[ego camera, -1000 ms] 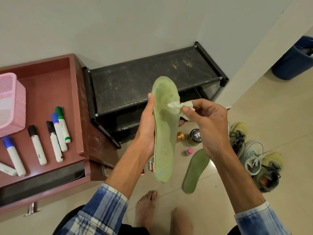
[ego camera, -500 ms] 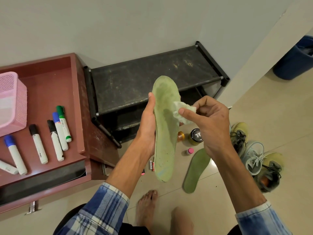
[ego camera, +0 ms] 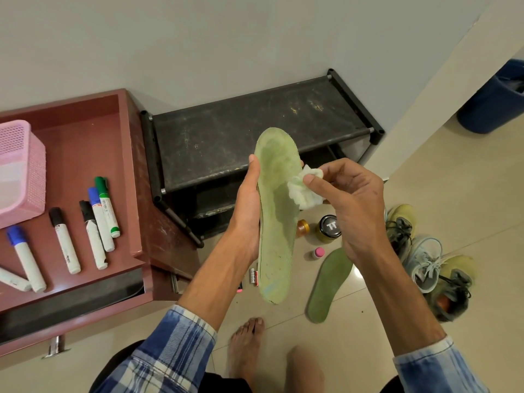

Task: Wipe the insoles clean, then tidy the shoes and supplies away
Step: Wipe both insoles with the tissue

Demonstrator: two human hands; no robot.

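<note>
My left hand point(ego camera: 246, 214) grips a pale green insole point(ego camera: 276, 222) from behind, holding it upright with its toe end up. My right hand point(ego camera: 351, 199) pinches a crumpled white wipe point(ego camera: 304, 191) and presses it against the insole's right edge, about a third of the way down. A second, darker green insole point(ego camera: 329, 285) lies on the tiled floor below my right wrist. A pair of yellow-green sneakers point(ego camera: 433, 259) with grey laces sits on the floor at the right.
A black shoe rack point(ego camera: 255, 129) stands against the wall behind the insole. A dark-lidded jar point(ego camera: 329, 228), an orange-capped bottle point(ego camera: 302, 227), a pink-capped bottle point(ego camera: 318, 253) and batteries point(ego camera: 253, 277) lie on the floor. A red desk point(ego camera: 85, 154) at left holds several markers point(ego camera: 99, 219) and a pink basket point(ego camera: 19, 171). A blue bin point(ego camera: 493, 100) stands far right.
My right hand has slid the wipe downward along the insole's right side. The left hand and the insole have stayed almost still.
</note>
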